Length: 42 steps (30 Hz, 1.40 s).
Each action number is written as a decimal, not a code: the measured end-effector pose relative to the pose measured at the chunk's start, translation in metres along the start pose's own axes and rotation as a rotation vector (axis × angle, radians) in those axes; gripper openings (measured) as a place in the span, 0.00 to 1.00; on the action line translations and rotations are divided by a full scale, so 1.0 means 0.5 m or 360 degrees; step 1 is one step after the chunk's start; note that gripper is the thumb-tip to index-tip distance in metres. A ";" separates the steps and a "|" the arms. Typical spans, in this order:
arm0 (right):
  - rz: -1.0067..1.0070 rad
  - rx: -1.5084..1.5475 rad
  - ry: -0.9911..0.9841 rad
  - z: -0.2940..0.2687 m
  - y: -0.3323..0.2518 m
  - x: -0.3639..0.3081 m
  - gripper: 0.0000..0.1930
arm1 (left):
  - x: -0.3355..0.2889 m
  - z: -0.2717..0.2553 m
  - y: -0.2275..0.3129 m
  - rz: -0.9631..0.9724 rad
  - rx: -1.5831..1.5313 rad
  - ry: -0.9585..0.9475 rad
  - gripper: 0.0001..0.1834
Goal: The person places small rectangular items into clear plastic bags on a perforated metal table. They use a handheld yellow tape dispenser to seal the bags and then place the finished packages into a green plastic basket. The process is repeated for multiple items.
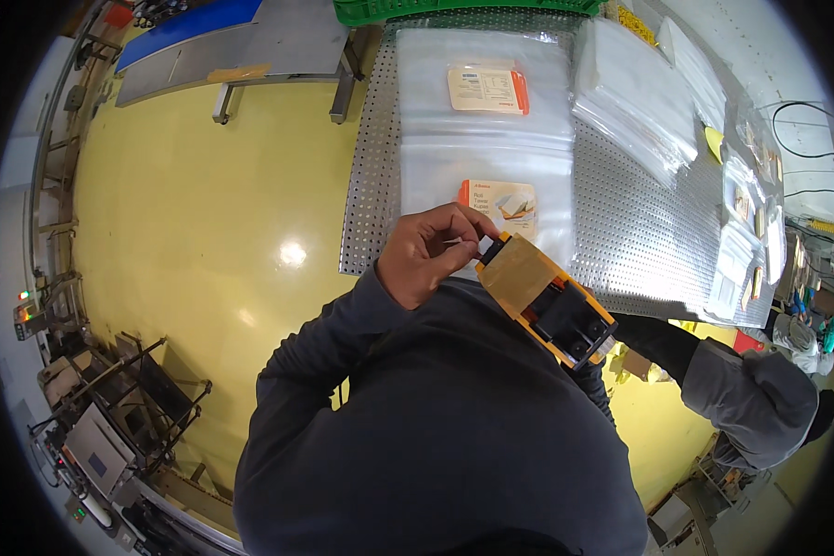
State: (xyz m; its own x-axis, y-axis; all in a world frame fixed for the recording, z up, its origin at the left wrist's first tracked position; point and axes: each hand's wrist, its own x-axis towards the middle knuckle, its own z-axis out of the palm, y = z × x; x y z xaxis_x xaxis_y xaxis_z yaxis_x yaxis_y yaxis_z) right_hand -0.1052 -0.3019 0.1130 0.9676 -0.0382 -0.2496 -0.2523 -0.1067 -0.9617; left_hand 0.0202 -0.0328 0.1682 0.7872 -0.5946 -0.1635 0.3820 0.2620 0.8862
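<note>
A yellow and black hand-held label gun (547, 301), with a tan strip over its top, is tilted in front of my chest. My left hand (435, 250) is closed in a pinch at its far end, thumb and forefinger on a small white label (485, 244). The gun's body mostly hides my right hand, which supports it from below; only a bit of the right sleeve (595, 382) shows. Just beyond lie clear plastic bags (486, 157) in flat stacks, with an orange and cream printed card (505, 206) in the nearer and another card (487, 88) in the farther.
The bags rest on a perforated metal table (366, 176). More bag stacks (635, 93) lie to the right, and a green crate (454, 7) stands at the far edge. A co-worker in grey (755, 398) is close on my right. A metal bench (250, 46) stands far left.
</note>
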 end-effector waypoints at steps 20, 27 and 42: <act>0.0542 -0.0795 0.1304 -0.170 0.213 0.027 0.22 | 0.016 -0.039 -0.093 0.0188 0.0367 0.0166 0.09; 0.0470 -0.1139 0.1466 -0.230 0.240 0.008 0.31 | 0.020 -0.137 -0.232 0.0763 0.1867 0.0137 0.31; -0.0015 -0.0881 0.1938 -0.173 0.226 0.023 0.32 | 0.026 -0.166 -0.308 0.0724 0.1874 0.0295 0.31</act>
State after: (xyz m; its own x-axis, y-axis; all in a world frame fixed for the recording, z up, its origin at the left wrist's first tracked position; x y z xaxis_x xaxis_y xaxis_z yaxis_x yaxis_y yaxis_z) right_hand -0.1235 -0.4003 0.0112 0.4169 -0.8600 0.2944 -0.4969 -0.4868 -0.7184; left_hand 0.0119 -0.0180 -0.0064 0.8252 -0.4897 0.2814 -0.5225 -0.4727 0.7096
